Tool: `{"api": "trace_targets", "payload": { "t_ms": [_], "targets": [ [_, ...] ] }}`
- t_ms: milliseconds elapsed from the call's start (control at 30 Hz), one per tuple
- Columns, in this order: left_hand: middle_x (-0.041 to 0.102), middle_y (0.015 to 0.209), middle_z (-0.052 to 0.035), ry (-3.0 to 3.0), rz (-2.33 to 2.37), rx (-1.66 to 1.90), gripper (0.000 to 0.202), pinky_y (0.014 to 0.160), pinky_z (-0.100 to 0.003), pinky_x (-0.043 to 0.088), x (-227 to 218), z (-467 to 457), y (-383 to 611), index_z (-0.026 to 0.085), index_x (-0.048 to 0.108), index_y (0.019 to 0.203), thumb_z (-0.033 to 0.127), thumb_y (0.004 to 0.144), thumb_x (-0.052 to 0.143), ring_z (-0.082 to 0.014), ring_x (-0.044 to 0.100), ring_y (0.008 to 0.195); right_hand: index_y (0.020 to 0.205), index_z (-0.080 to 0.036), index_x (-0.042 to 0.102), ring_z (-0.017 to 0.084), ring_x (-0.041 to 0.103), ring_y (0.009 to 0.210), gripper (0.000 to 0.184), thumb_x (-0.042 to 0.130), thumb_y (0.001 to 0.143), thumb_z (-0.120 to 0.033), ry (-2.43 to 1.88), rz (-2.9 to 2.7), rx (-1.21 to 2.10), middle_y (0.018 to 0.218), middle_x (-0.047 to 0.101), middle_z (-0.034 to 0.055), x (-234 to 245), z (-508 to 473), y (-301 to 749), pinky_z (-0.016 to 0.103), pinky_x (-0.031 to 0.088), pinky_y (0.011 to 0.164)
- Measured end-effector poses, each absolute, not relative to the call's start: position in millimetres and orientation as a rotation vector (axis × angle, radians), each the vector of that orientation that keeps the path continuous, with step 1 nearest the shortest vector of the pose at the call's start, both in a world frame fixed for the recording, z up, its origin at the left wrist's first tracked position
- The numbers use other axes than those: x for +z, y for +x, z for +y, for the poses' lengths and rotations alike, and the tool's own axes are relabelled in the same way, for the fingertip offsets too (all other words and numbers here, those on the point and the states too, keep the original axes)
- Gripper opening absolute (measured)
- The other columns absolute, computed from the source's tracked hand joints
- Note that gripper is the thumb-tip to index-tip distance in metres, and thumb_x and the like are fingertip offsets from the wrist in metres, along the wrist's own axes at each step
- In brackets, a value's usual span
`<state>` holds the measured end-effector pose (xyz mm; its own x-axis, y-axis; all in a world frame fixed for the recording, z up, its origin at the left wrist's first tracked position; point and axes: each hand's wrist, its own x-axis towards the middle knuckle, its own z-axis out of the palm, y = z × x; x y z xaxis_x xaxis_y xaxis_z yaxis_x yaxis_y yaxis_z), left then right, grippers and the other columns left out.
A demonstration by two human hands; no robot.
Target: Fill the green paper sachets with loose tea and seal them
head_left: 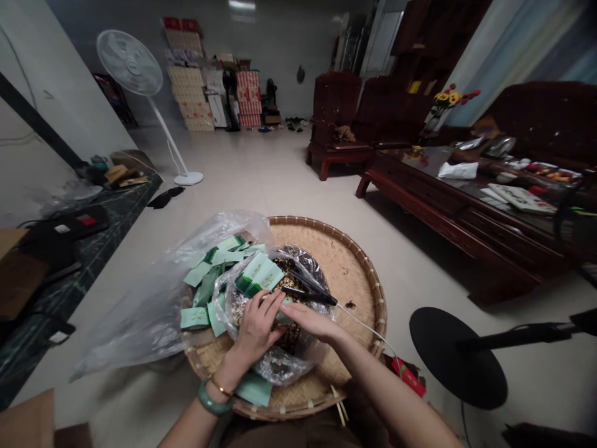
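My left hand [259,323] has its fingers curled round a small green packet [260,277] over a clear bag of dark loose tea [291,339]. My right hand [311,320] lies beside it, fingers pressed together at the packet's lower edge. What the right hand grips is hidden. A black clamp-like tool with a white cord [310,291] rests across the tea bag just above both hands. All of this sits on a round woven bamboo tray [361,274]. Several more green packets [208,283] lie in a large clear plastic bag [140,311] on the tray's left.
A dark stone counter [69,255] with clutter runs along the left. A round black stand base [457,358] sits on the floor at right. A dark wooden coffee table [466,205] and chairs stand beyond. A white standing fan [135,68] and stacked boxes [200,87] are far back.
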<state>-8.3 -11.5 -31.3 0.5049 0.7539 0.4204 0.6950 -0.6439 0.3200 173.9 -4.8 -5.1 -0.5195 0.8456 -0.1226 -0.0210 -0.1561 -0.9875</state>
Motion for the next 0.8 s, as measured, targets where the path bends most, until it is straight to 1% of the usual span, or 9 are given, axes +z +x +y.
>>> {"api": "trace_targets", "payload": {
  "t_ms": [200, 300, 400, 467, 533, 567, 667, 733, 800],
  "targets": [
    [0.065, 0.115, -0.0089, 2.408, 1.260, 1.046, 0.057, 0.090, -0.044, 0.049, -35.5, -10.8, -3.5, 0.019, 0.050, 0.127, 0.009, 0.073, 0.063, -0.0269, 0.054, 0.104, 0.089, -0.017, 0.070, 0.020, 0.060, 0.091, 0.050, 0.051, 0.082, -0.063, -0.913, -1.485, 1.766, 0.091, 0.069, 0.0038, 14.3, -4.5, 172.6, 0.042, 0.041, 0.098],
    [0.066, 0.108, -0.0075, 2.298, 1.316, 1.118, 0.045, 0.087, -0.043, 0.050, -35.0, -9.7, -8.2, 0.020, 0.056, 0.118, 0.014, 0.074, 0.065, -0.0254, 0.058, 0.100, 0.100, -0.016, 0.069, 0.021, 0.063, 0.094, 0.052, 0.051, 0.083, -0.062, -0.909, -1.378, 1.807, 0.093, 0.070, 0.0071, 28.7, -5.0, 187.7, 0.043, 0.043, 0.095],
    [0.067, 0.101, -0.0064, 2.184, 1.405, 1.152, 0.034, 0.084, -0.041, 0.051, -33.3, -9.1, -13.2, 0.020, 0.060, 0.108, 0.023, 0.075, 0.069, -0.0240, 0.060, 0.095, 0.110, -0.017, 0.064, 0.023, 0.065, 0.096, 0.052, 0.041, 0.089, -0.059, -1.000, -1.306, 1.736, 0.098, 0.070, 0.0107, 33.2, -6.7, 204.3, 0.043, 0.049, 0.087],
    [0.066, 0.099, -0.0057, 2.117, 1.442, 1.148, 0.031, 0.079, -0.038, 0.052, -32.7, -8.6, -16.2, 0.020, 0.061, 0.104, 0.028, 0.075, 0.070, -0.0228, 0.061, 0.092, 0.106, -0.017, 0.064, 0.024, 0.065, 0.095, 0.042, 0.041, 0.092, -0.049, -1.191, -1.480, 1.548, 0.100, 0.069, 0.0116, 26.9, -9.8, 210.1, 0.042, 0.050, 0.084],
    [0.065, 0.099, -0.0055, 2.064, 1.452, 1.140, 0.031, 0.072, -0.034, 0.052, -32.3, -7.9, -18.7, 0.020, 0.060, 0.103, 0.030, 0.075, 0.070, -0.0217, 0.061, 0.089, 0.104, -0.016, 0.065, 0.026, 0.063, 0.100, 0.026, 0.052, 0.088, -0.031, -1.414, -1.825, 1.274, 0.105, 0.068, 0.0125, 14.7, -14.5, 208.5, 0.042, 0.048, 0.089],
    [0.065, 0.099, -0.0055, 2.047, 1.453, 1.142, 0.033, 0.069, -0.032, 0.052, -31.9, -7.5, -19.9, 0.020, 0.060, 0.104, 0.030, 0.075, 0.071, -0.0213, 0.061, 0.088, 0.108, -0.016, 0.064, 0.027, 0.060, 0.105, 0.026, 0.058, 0.083, -0.022, -1.497, -2.003, 1.135, 0.110, 0.066, 0.0135, 7.6, -17.0, 204.8, 0.042, 0.045, 0.093],
    [0.064, 0.098, -0.0055, 2.048, 1.444, 1.153, 0.040, 0.065, -0.030, 0.052, -30.4, -6.7, -23.5, 0.020, 0.057, 0.109, 0.030, 0.073, 0.071, -0.0206, 0.061, 0.087, 0.131, -0.013, 0.048, 0.032, 0.049, 0.121, 0.061, 0.066, 0.073, -0.008, -1.682, -2.260, 0.871, 0.132, 0.051, 0.0202, -12.0, -22.3, 185.4, 0.043, 0.040, 0.100],
    [0.063, 0.097, -0.0053, 2.081, 1.437, 1.152, 0.046, 0.065, -0.030, 0.052, -29.8, -6.3, -26.7, 0.020, 0.055, 0.113, 0.031, 0.072, 0.072, -0.0199, 0.061, 0.084, 0.140, -0.013, 0.037, 0.035, 0.044, 0.125, 0.080, 0.072, 0.068, -0.009, -1.775, -2.301, 0.791, 0.139, 0.042, 0.0224, -20.2, -22.9, 170.4, 0.046, 0.038, 0.101],
    [0.063, 0.098, -0.0053, 2.128, 1.418, 1.142, 0.051, 0.068, -0.031, 0.053, -29.7, -6.0, -30.7, 0.020, 0.051, 0.118, 0.032, 0.073, 0.072, -0.0195, 0.062, 0.084, 0.143, -0.014, 0.032, 0.035, 0.043, 0.124, 0.091, 0.078, 0.064, -0.014, -1.750, -2.316, 0.795, 0.138, 0.042, 0.0218, -24.3, -21.5, 158.2, 0.045, 0.038, 0.101]
  ]
}}
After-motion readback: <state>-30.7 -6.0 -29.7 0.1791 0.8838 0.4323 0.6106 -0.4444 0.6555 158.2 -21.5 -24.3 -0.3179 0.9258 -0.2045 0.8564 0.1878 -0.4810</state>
